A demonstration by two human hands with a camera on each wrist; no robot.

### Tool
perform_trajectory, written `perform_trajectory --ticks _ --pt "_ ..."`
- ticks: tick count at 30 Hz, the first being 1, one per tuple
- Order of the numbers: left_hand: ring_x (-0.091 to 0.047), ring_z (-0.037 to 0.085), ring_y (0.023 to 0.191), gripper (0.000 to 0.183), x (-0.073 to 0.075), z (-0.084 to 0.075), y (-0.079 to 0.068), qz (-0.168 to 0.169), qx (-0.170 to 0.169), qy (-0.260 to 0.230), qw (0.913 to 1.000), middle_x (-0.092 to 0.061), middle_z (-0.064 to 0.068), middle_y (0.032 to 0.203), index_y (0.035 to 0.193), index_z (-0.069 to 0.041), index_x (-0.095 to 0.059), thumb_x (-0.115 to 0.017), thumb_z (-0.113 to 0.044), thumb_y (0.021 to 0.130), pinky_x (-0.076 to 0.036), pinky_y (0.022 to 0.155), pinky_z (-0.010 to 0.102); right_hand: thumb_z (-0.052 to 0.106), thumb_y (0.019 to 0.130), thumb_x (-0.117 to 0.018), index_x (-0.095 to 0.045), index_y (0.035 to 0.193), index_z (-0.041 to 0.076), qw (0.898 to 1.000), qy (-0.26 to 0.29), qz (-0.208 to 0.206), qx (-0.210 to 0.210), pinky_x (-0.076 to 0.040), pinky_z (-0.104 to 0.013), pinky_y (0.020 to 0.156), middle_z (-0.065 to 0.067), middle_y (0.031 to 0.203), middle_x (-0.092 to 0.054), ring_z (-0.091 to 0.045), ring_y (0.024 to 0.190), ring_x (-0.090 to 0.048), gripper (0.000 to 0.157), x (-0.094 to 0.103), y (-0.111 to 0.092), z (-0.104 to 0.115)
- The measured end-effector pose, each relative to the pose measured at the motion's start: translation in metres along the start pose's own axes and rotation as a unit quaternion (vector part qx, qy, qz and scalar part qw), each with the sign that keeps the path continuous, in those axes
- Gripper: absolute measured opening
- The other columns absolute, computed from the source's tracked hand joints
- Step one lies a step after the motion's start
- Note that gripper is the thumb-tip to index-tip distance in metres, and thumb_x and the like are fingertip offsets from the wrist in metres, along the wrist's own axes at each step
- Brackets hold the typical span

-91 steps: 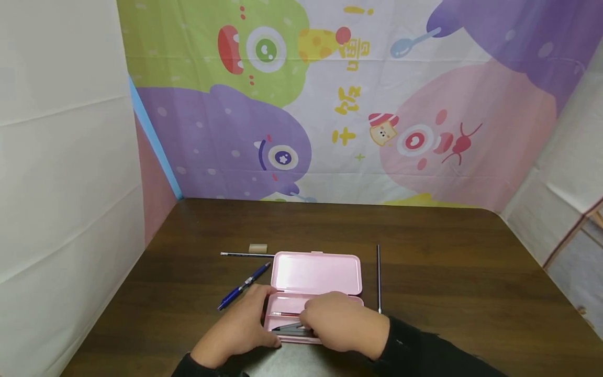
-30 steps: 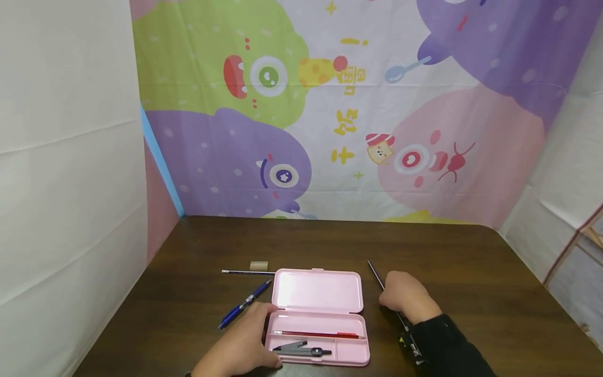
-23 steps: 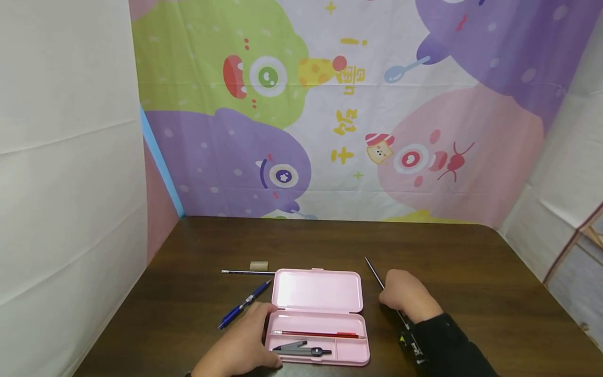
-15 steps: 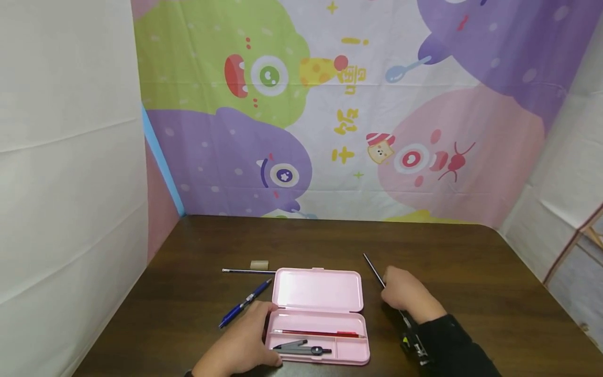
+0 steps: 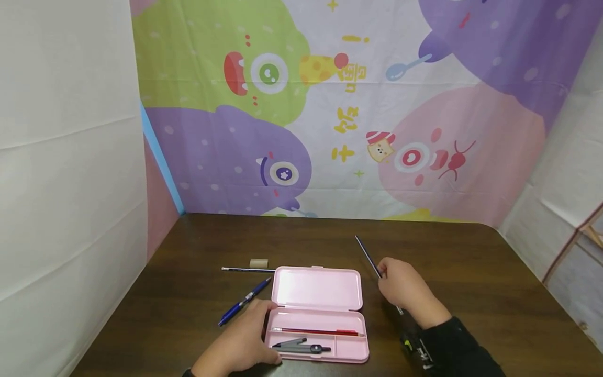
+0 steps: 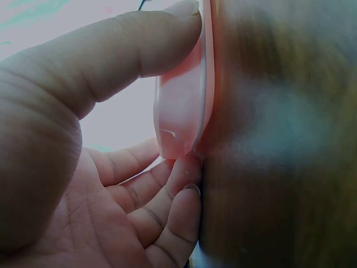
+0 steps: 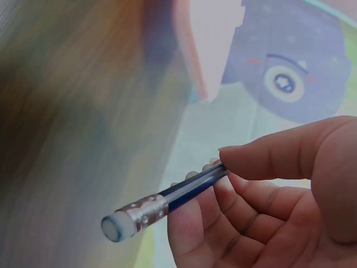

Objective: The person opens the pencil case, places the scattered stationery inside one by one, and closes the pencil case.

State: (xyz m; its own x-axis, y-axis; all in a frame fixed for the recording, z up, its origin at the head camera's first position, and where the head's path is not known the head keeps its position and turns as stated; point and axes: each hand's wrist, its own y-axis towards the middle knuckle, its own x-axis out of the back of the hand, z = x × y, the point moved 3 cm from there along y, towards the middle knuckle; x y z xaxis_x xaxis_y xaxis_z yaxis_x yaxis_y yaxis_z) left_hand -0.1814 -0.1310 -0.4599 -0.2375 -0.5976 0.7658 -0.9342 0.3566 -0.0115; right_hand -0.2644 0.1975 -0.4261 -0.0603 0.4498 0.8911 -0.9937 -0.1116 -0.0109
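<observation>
An open pink pencil case lies on the table, lid folded back. My left hand grips its left end; the left wrist view has the thumb on one side and the fingertips on the other of the case wall. Inside lie a red pencil and a grey drawing compass. Right of the case, my right hand pinches a dark blue pencil, its tip slanting up and left. The right wrist view shows the pencil's eraser end sticking out from between thumb and fingers.
Left of the case lies a blue pen. Behind it are another dark pencil, partly hidden by the lid, and a small tan eraser. A cartoon-printed cloth hangs behind the table.
My right hand left the case and took hold of the dark pencil on the right. In the last half second it lifted and shifted the pencil away and left. The left hand stayed on the case.
</observation>
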Motion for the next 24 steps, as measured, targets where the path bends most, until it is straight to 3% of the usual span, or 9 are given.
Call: perform_trajectory --ticks 15,24 --pt "-0.053 0.024 0.103 0.095 0.000 0.000 0.000 0.002 -0.004 -0.008 1.0000 -0.051 0.012 0.125 0.131 -0.001 -0.048 -0.092 -0.028 0.052 -0.046 0.089 0.049 0.008 0.087 -0.064 -0.063 0.099 0.007 0.997 0.059 -0.008 0.052 -0.042 -0.031 0.059 0.000 0.076 -0.052 -0.016 0.067 -0.049 0.012 -0.008 -0.024 0.061" --pt "-0.054 0.024 0.103 0.095 0.000 0.001 0.000 -0.005 -0.005 -0.001 1.0000 -0.051 0.012 0.125 0.131 -0.001 -0.048 -0.092 -0.028 0.052 -0.046 0.090 0.049 0.007 0.084 -0.068 -0.063 0.091 0.009 0.994 0.006 -0.001 0.113 -0.041 -0.032 0.062 0.002 0.075 -0.051 -0.014 0.068 -0.047 0.009 -0.020 -0.036 0.092"
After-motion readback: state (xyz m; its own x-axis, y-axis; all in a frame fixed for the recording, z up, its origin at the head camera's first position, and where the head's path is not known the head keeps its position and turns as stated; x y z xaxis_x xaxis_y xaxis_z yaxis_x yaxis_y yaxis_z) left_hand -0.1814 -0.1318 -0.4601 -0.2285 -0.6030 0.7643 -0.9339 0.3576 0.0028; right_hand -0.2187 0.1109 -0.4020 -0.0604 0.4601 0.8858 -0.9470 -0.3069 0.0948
